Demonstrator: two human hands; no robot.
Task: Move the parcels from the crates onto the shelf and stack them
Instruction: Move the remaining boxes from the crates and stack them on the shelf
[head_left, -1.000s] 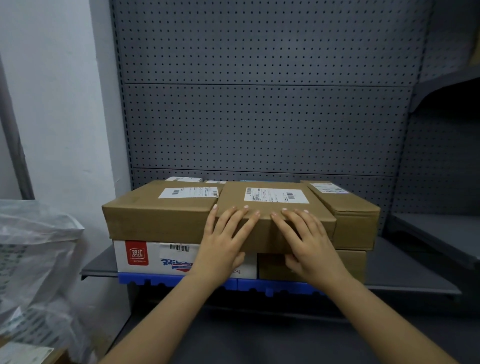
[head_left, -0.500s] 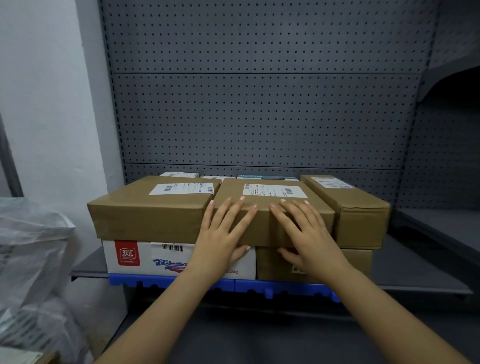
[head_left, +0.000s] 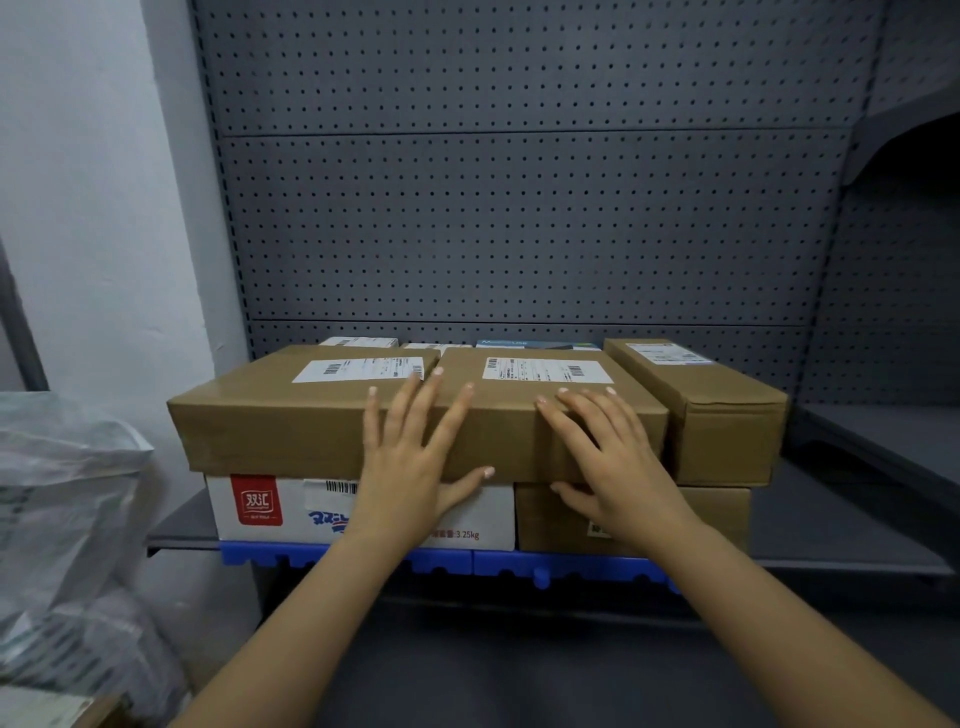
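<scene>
The middle brown parcel (head_left: 511, 415) is pressed onto the top layer on the shelf (head_left: 831, 519) by the left hand (head_left: 410, 457) and right hand (head_left: 618, 457), grip apart, fingers flat. The hands have been spread wider than a second ago; the placing is judged nearly finished.

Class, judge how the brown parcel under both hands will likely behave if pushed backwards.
The middle brown parcel is probably stiff: its edges look crisp under the left hand and right hand. Flat and wide, resting on the white carton and brown box below, it seems unlikely to tip.
</scene>
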